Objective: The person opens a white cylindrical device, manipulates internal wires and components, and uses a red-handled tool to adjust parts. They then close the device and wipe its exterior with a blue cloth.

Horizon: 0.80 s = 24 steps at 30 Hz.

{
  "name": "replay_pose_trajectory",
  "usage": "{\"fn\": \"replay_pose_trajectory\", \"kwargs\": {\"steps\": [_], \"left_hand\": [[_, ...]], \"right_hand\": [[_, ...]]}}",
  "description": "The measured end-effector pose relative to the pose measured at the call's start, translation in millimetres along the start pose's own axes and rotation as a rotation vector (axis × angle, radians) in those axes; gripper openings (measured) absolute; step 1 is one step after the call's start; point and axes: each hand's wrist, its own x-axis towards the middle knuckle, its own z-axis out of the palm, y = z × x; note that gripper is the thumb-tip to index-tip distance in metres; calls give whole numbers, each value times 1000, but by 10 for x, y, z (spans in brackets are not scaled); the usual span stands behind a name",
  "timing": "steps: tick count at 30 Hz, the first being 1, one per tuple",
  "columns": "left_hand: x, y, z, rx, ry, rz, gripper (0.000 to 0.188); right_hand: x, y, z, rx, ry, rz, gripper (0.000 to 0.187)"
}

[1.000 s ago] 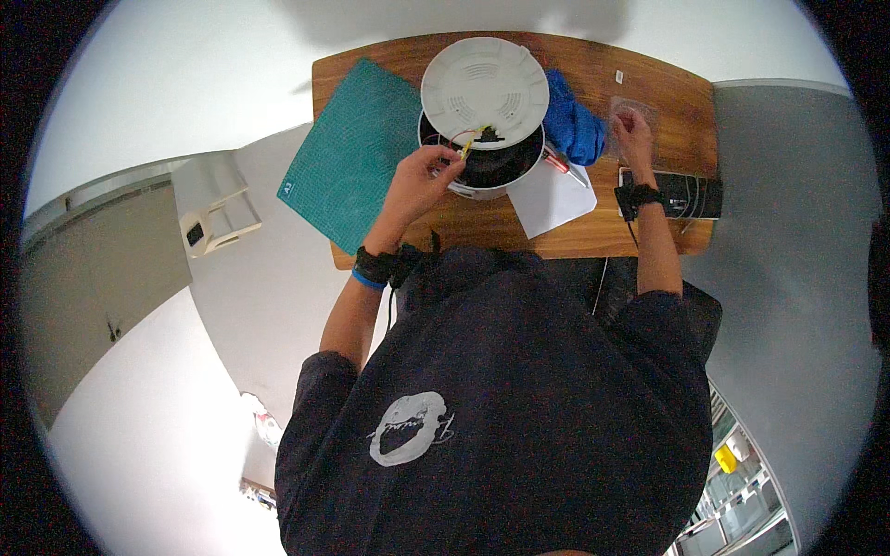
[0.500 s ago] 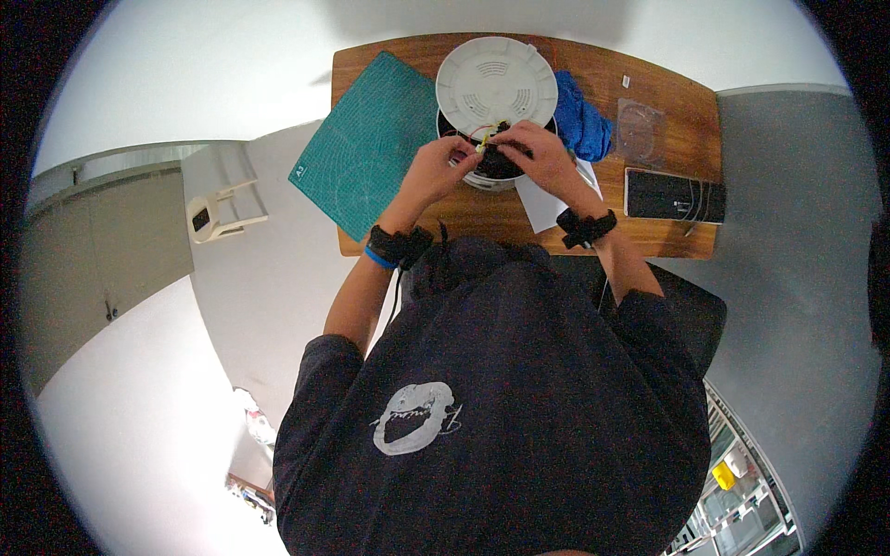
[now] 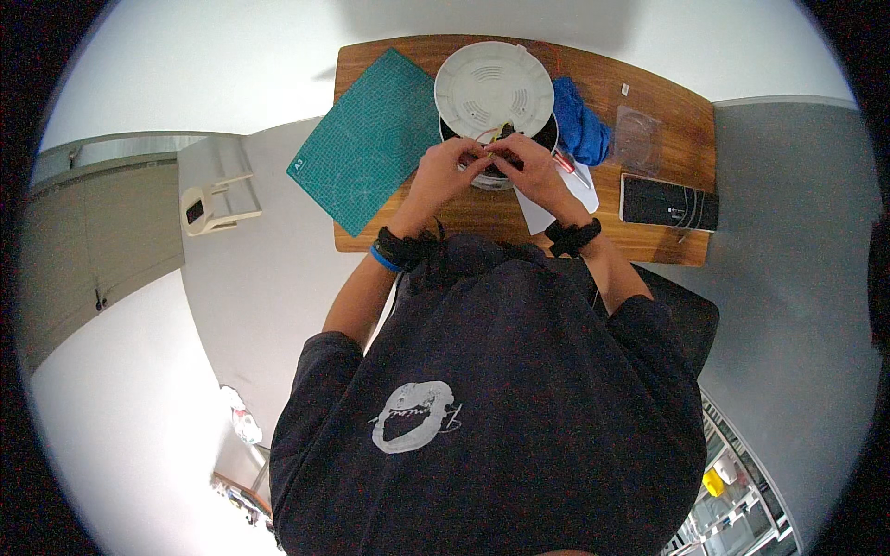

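Note:
A round white appliance stands on the table, its vented round cover (image 3: 496, 91) tilted back behind its dark interior. Thin wires (image 3: 491, 132) and small dark parts show in the gap at the cover's near edge. Over the opening, my left hand (image 3: 450, 171) and my right hand (image 3: 530, 171) meet at the fingertips, both pinched closed on the wire connector, which is mostly hidden by the fingers. Just right of my right hand, a red-handled screwdriver (image 3: 565, 161) lies over a white sheet of paper (image 3: 540, 215).
A green cutting mat (image 3: 366, 139) overhangs the wooden table's (image 3: 681, 120) left side. To the right lie a crumpled blue cloth (image 3: 582, 125), a clear plastic piece (image 3: 638, 139) and a black box with a cable (image 3: 667, 202). A pale stool (image 3: 209, 208) stands on the floor at left.
My hands have come closer together, fingertips now meeting and covering the connector that showed between them. My right hand has shifted down and left, uncovering the screwdriver.

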Motion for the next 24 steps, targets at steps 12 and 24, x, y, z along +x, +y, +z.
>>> {"fn": "replay_pose_trajectory", "kwargs": {"steps": [12,24], "left_hand": [[74,75,71,-175,153,-14,21],[101,111,56,-214,199,-10,20]], "right_hand": [[27,202,29,32,114,46,19],[40,151,75,212,102,219,23]]}}
